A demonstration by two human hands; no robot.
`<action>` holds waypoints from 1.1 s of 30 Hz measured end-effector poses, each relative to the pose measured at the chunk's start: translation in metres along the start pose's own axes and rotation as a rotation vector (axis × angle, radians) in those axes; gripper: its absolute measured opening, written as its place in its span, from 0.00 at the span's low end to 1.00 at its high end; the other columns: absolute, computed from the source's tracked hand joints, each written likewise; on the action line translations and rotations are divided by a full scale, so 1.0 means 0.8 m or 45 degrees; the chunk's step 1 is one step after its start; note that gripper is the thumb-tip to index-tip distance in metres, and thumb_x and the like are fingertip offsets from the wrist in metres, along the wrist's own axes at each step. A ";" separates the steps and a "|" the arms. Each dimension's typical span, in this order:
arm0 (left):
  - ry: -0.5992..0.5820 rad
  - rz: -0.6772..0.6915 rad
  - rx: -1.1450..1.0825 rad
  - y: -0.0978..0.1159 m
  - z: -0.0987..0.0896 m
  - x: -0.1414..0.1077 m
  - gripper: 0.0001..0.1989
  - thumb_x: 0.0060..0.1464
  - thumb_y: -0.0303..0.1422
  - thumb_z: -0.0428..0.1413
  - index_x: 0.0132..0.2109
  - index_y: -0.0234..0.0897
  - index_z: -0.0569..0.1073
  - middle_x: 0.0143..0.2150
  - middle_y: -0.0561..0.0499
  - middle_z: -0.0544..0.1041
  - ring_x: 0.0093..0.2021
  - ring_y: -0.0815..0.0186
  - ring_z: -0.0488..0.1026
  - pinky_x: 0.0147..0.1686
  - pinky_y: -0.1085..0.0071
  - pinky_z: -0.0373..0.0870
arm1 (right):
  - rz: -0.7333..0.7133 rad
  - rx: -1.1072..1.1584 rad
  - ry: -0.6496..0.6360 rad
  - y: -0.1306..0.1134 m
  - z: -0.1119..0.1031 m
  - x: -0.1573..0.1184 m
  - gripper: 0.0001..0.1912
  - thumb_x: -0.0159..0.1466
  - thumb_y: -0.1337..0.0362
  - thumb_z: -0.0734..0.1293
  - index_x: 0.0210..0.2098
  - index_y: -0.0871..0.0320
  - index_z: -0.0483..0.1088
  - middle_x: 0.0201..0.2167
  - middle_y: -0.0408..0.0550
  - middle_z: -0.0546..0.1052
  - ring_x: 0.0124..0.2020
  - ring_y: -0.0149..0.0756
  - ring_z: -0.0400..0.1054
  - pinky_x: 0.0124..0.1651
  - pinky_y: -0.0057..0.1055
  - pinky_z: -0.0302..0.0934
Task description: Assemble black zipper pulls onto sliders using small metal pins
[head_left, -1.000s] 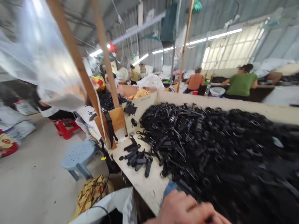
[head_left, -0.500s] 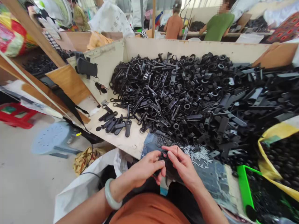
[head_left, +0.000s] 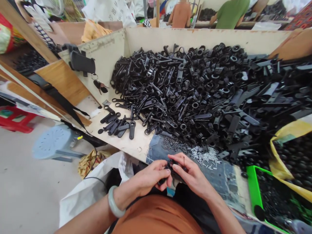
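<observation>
My left hand (head_left: 156, 174) is closed around a black plastic part (head_left: 170, 164) near the table's front edge. Against the same part, from the right, my right hand (head_left: 188, 170) presses its thumb and fingers; a thin dark pin shows above its fingers. Just beyond my hands lie small dark screws (head_left: 172, 143) and a heap of silver pins (head_left: 206, 156) on a blue cloth (head_left: 219, 178). A big pile of black plastic parts (head_left: 175, 94) fills the table behind them. Several black handles (head_left: 132, 130) lie apart at the left.
At the right stand a green bin (head_left: 254, 191) and a yellow-edged sack (head_left: 278, 162). Keys (head_left: 100, 86) hang from a black holder (head_left: 83, 61) on the left board. A blue stool (head_left: 52, 139) and a white bag (head_left: 78, 201) are at lower left. Two people work in back.
The view has tilted down slightly, so the table stands higher in the picture. My right fingers have closed further over the black part; both hands still hold it.
</observation>
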State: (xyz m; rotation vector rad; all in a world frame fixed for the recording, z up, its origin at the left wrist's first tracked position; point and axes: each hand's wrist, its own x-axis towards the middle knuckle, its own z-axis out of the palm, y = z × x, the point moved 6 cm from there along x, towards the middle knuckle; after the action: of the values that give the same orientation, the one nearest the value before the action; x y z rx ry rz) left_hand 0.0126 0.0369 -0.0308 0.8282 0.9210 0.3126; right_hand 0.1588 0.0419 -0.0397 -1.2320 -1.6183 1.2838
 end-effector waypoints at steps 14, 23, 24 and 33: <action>0.555 0.365 0.810 0.031 -0.031 -0.004 0.04 0.54 0.33 0.57 0.35 0.38 0.70 0.32 0.55 0.73 0.34 0.67 0.68 0.35 0.72 0.60 | 0.167 -0.206 0.496 0.008 -0.043 -0.051 0.16 0.69 0.52 0.65 0.44 0.56 0.78 0.33 0.46 0.76 0.28 0.33 0.68 0.33 0.28 0.64; 0.803 0.521 1.312 0.070 -0.023 0.044 0.06 0.57 0.32 0.55 0.33 0.40 0.75 0.29 0.52 0.79 0.30 0.64 0.74 0.32 0.70 0.57 | 0.103 -0.583 0.605 -0.002 -0.069 -0.041 0.16 0.71 0.52 0.62 0.36 0.54 0.76 0.31 0.47 0.77 0.30 0.37 0.70 0.35 0.31 0.65; 0.834 0.484 1.290 0.071 -0.033 0.044 0.06 0.57 0.33 0.55 0.33 0.40 0.75 0.29 0.52 0.79 0.31 0.63 0.74 0.32 0.71 0.58 | 0.069 -0.601 0.573 -0.006 -0.064 -0.037 0.16 0.71 0.52 0.61 0.36 0.54 0.75 0.32 0.47 0.77 0.31 0.37 0.71 0.36 0.32 0.65; 0.874 0.312 1.249 0.060 -0.063 0.028 0.07 0.57 0.35 0.55 0.35 0.39 0.77 0.30 0.51 0.80 0.32 0.62 0.74 0.32 0.71 0.58 | -0.010 -1.011 0.429 -0.007 -0.023 0.018 0.15 0.75 0.60 0.57 0.40 0.53 0.74 0.37 0.47 0.77 0.31 0.35 0.74 0.33 0.30 0.62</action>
State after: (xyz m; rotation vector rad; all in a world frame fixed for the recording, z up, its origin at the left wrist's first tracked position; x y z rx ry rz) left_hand -0.0096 0.1063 -0.0243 1.8062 1.6615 0.3627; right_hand 0.1706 0.0609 -0.0303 -1.7765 -1.9219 0.3583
